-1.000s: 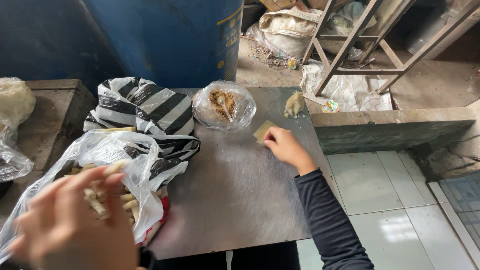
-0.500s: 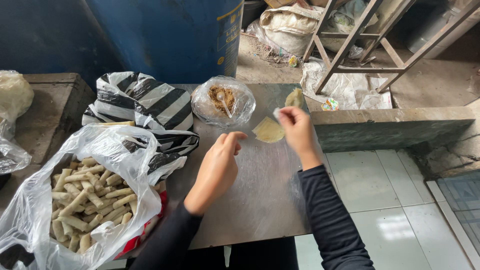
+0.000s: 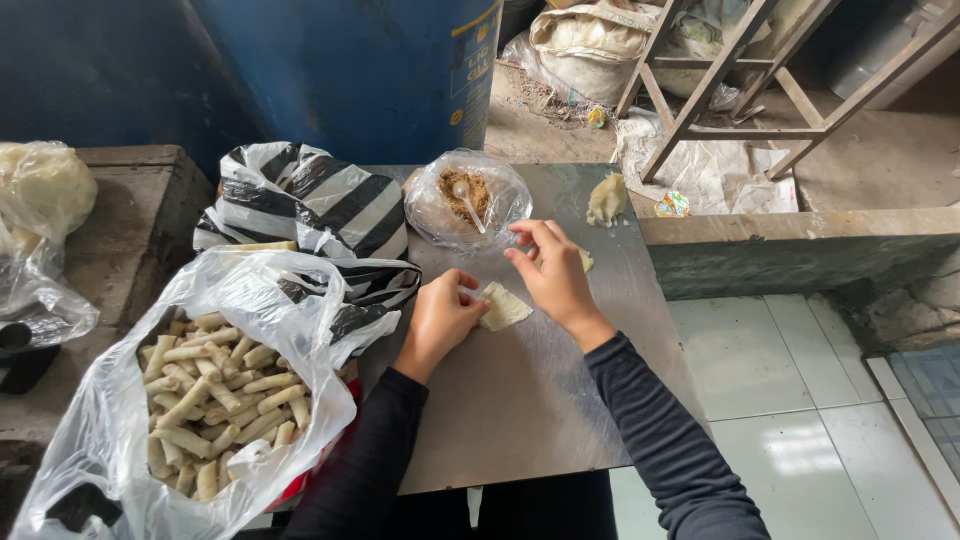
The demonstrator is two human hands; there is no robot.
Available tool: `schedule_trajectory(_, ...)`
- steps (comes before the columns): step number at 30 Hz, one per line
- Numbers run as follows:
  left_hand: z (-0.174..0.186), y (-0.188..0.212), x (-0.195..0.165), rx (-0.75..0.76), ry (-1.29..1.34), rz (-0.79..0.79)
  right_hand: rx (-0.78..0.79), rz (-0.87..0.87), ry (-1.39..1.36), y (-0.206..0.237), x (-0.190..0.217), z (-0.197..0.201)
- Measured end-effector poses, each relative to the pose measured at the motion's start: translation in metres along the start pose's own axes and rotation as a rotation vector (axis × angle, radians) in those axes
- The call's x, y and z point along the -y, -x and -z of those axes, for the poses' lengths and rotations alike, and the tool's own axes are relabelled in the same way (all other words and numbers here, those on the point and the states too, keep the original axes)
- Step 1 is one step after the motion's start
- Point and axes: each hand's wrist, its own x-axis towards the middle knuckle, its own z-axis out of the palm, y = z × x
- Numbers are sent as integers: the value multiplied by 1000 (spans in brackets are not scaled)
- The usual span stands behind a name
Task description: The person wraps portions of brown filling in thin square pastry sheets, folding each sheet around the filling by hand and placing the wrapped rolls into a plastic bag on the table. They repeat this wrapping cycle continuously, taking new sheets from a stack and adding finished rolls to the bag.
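Left hand [image 3: 440, 318] and right hand [image 3: 553, 275] are pinching the pale wrapper [image 3: 503, 306], lying flat mid-surface [image 3: 520, 400], one on each edge; neither is closed around it. It's looking unfilled and unrolled. The clear bag of finished rolls [image 3: 215, 400] near left is sitting well filled. The filling bowl [image 3: 466, 198] with spoon is sitting just beyond the hands, dough lump [image 3: 606, 198] far right. The striped bag [image 3: 300, 205] is crowding the left edge.
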Motion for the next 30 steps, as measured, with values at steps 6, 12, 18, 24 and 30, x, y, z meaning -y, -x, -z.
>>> schedule_trajectory(6,12,8,-5,54,39,15,89,-43,146,-25,10,-32)
schedule_trajectory(12,13,6,-1,102,31,60,55,87,113,-53,10,-53)
schedule_trajectory(18,16,6,4,79,-35,-63,-66,232,103,-80,20,-60)
schedule_trajectory(24,20,11,-2,75,8,-16,-233,77,-1,-80,26,-60)
schedule_trajectory(30,20,11,-2,89,73,42,-297,-333,-335,-79,21,-62)
